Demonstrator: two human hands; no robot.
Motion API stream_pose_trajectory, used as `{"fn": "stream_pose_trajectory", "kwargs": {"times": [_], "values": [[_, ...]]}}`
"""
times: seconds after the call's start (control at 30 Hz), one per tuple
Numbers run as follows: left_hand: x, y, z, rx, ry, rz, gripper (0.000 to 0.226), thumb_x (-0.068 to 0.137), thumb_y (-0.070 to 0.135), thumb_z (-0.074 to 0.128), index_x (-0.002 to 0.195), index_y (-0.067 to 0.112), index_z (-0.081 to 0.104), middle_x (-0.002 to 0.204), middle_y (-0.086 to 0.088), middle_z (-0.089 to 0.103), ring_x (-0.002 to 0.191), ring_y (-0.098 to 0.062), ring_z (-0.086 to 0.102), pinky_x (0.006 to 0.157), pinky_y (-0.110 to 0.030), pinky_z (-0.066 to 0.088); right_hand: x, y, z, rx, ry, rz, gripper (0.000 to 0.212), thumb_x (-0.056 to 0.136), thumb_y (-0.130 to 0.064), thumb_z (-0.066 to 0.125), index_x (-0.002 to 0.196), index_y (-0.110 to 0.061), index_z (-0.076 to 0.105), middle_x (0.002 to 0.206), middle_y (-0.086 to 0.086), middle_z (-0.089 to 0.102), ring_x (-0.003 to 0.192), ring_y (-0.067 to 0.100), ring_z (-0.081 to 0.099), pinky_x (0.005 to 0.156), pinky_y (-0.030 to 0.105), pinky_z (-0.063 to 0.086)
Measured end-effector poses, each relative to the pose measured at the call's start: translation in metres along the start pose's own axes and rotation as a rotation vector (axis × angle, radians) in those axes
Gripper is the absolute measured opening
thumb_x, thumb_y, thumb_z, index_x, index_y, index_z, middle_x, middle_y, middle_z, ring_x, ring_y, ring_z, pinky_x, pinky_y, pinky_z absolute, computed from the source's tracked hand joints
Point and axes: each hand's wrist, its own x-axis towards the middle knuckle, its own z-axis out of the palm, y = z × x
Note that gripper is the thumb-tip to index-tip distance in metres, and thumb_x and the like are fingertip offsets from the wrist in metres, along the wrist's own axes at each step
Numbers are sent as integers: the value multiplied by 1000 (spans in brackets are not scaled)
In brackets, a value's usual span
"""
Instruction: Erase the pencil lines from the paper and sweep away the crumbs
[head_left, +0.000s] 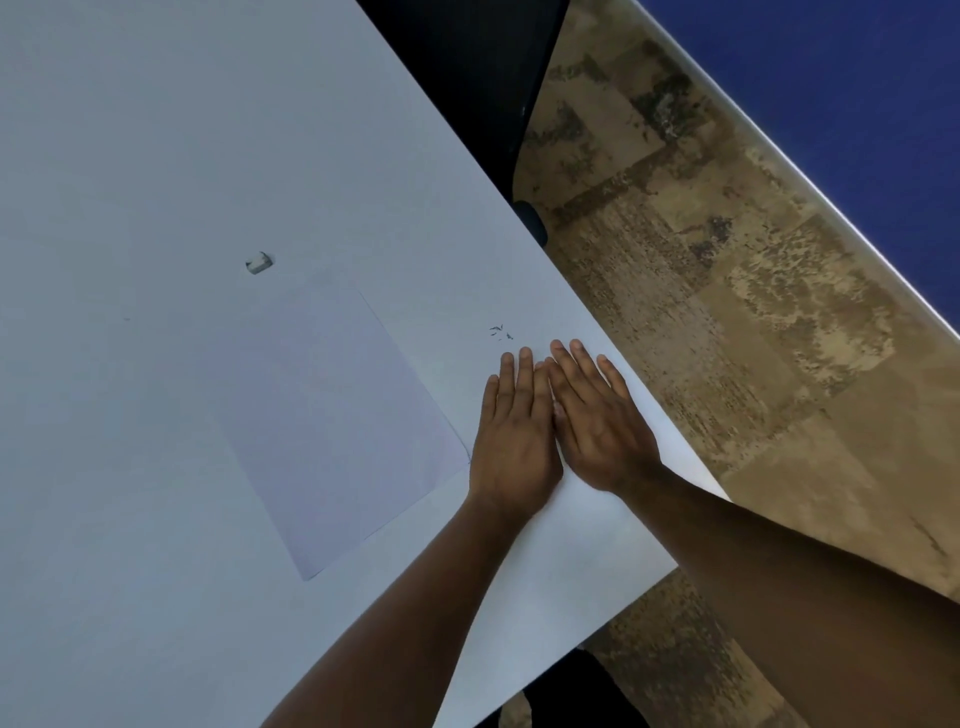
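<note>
Paper (332, 431) lies flat at the centre of the frame on the table (130, 156), and from where I stand it looks clean: no pencil lines show on it, so I judge the erasing done. The eraser (258, 262) sits apart from it, on the table above the sheet's upper corner, held by no one.

What is left is the sweeping. A small scatter of dark crumbs (501, 332) lies on the table right of the sheet, near the table's right edge. Just below them both hands lie flat, side by side and touching. The left hand (514, 441) has its fingers straight and together, holding nothing; the right hand (597, 421) is likewise spread flat and empty, its fingertips nearest the crumbs. They look set to push the crumbs off the edge, though that has not yet happened.

The table is plain white and smooth. Beyond its right edge runs a mottled tan floor (727, 312), then a pale strip and a blue wall (857, 78) in the upper right. Something dark (467, 78) stands behind the table at the top.
</note>
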Motion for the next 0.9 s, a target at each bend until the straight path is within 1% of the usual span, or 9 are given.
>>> {"fn": "stream_pose_trajectory", "kwargs": {"times": [0.1,0.17,0.3,0.43,0.5,0.6,0.7,0.8,0.9], "values": [[-13,8,7,-53,51,-86,59,109,32,12,158,15,-18,165,-5,-29,152,-22,-31,126,-37,-18,1,-2,-2,12,10,23,56,105,-36,16,151,-9,30,162,7,20,152,20,9,121,46,19],[-20,13,12,-65,74,-119,58,109,30,11,160,14,-14,166,-6,-27,153,-24,-30,126,-40,-17,2,-3,-2,26,8,26,56,105,-37,15,151,-9,31,162,7,20,152,20,9,122,46,19],[-20,18,20,-82,124,-84,61,110,23,22,161,12,-8,167,-7,-21,153,-24,-29,125,-37,-20,1,-1,1,15,8,12,56,105,-35,15,151,-9,30,162,8,19,152,20,8,122,46,18],[-17,14,25,-80,184,-108,59,112,21,30,163,7,4,170,-11,-9,156,-26,-20,126,-37,-16,0,0,6,32,39,24,57,105,-37,13,150,-8,31,161,8,23,152,19,9,122,45,18],[-19,12,27,-23,194,-129,58,113,25,24,163,8,2,170,-10,-12,156,-26,-21,125,-36,-18,0,-1,5,49,42,29,57,105,-39,13,151,-9,31,161,8,24,152,20,10,122,46,18],[-28,11,30,98,183,-186,61,109,31,10,162,9,-8,167,-9,-22,153,-25,-27,120,-34,-28,-1,-2,1,77,20,18,57,105,-40,17,152,-10,26,162,7,21,152,21,9,123,47,12],[-44,22,35,165,221,-232,62,108,33,10,164,8,-4,169,-10,-18,154,-27,-25,121,-37,-28,-7,2,-6,150,40,7,58,104,-42,20,153,-11,26,161,5,26,151,21,12,122,53,5],[-54,45,40,165,253,-210,60,111,30,21,164,7,6,172,-12,-6,158,-29,-16,126,-41,-18,-17,14,-23,247,122,51,57,103,-42,25,149,-11,36,154,3,40,149,21,22,118,59,13],[-57,85,44,131,281,-157,60,110,25,33,164,6,13,172,-13,-1,159,-32,-10,128,-41,-10,-42,41,-42,314,213,83,54,102,-43,28,143,-13,44,147,1,49,141,22,34,108,55,27]]}}
